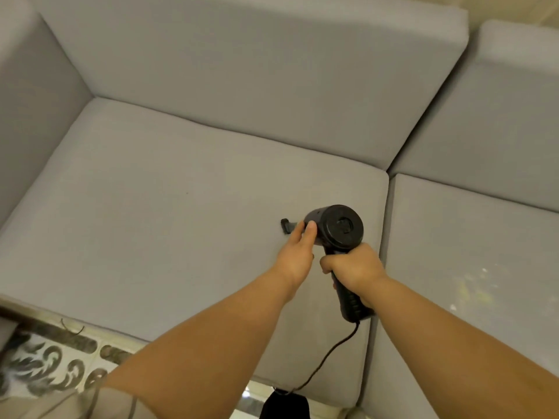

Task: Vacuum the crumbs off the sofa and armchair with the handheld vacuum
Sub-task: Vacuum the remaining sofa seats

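Observation:
A black handheld vacuum [338, 226] rests its small nozzle [285, 225] on the left seat cushion [151, 222] of the grey sofa. My right hand [354, 269] is wrapped around the vacuum's handle. Fingers of my left hand [298, 252] press against the side of its barrel near the nozzle. Pale crumbs [472, 285] lie scattered on the right seat cushion [469, 237]. One tiny dark speck [187, 193] sits on the left cushion.
The vacuum's black cord [326, 358] runs off the cushion's front edge toward a dark object [284, 405] on the floor. A patterned rug [45, 364] lies at lower left. The sofa's armrest [27, 101] rises at left, back cushions [257, 71] behind.

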`<state>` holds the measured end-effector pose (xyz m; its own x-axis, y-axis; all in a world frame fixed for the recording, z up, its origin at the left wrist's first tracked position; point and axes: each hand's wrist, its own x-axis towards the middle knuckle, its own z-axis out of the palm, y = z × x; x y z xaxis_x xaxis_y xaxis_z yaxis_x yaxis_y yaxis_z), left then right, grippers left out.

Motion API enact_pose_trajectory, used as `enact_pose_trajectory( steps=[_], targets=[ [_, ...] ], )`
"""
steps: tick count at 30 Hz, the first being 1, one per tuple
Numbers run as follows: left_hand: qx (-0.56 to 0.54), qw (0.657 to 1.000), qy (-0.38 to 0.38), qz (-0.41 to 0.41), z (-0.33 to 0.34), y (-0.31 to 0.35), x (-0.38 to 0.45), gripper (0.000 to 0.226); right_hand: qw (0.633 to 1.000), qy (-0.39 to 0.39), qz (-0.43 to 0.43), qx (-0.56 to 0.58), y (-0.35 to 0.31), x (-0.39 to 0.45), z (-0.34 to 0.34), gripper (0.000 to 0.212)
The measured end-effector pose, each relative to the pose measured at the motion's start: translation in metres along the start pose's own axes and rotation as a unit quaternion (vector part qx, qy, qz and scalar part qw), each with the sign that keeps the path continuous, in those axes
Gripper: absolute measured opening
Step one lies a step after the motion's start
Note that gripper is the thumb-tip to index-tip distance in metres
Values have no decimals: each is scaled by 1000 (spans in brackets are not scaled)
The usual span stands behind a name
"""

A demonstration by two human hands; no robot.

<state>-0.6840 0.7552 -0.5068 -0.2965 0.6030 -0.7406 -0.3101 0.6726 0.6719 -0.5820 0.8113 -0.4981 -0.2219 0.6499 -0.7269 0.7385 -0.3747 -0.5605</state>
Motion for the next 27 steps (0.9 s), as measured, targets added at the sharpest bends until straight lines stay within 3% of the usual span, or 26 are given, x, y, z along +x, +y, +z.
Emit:
enact_pose_trajectory(
  steps=[6, 14, 22, 27],
  targets=[
    [-5, 999, -26, -21, 13, -6, -19, 62, 999, -10, 46, -21, 1, -21, -23, 26],
    [4, 999, -30, 32, 5, 30, 3, 59, 999, 30, -11, 11, -18, 3, -20, 18],
    [21, 999, -38, -18, 21, -1, 7, 65, 999, 9, 44, -21, 10, -16, -27, 15],
    [30, 997, -68, -16, 41, 18, 9, 63, 998, 40, 57, 9, 11, -11, -53, 23]
  ],
)
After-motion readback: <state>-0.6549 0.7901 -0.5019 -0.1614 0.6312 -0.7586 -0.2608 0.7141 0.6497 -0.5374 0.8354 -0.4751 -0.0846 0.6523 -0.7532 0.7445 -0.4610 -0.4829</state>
